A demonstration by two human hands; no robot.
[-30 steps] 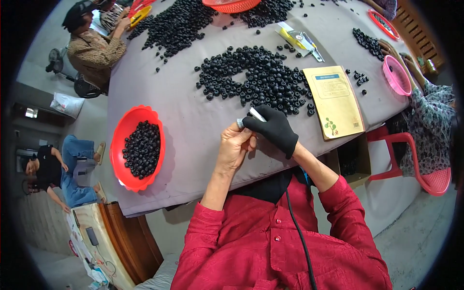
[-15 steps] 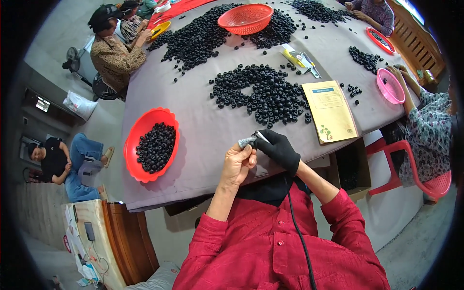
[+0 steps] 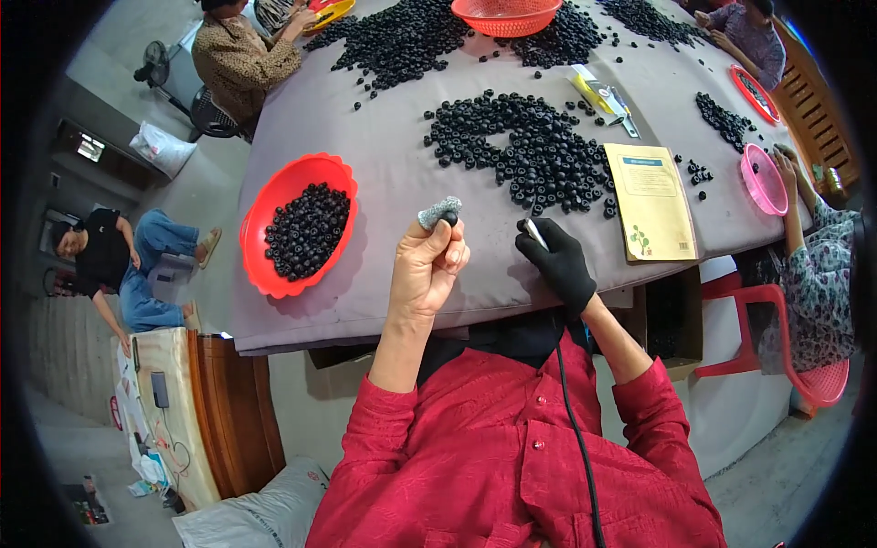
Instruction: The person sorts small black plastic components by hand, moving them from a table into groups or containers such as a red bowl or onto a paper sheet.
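Left of the yellow booklet [image 3: 650,201] on the grey bench [image 3: 384,173], one red bowl [image 3: 294,222] holds black beads too many to count. Nearer the booklet, the left hand [image 3: 427,267] is raised, its fingers [image 3: 442,239] pinching one black bead [image 3: 449,218] with a scrap of grey cloth [image 3: 438,211]; the bead is partly hidden. Just left of the booklet's lower corner, the gloved right hand [image 3: 557,263] has its fingers closed around a slim metal tool [image 3: 536,234], its tip hard to make out. One black cord [image 3: 571,429] runs down from the glove, cut off below.
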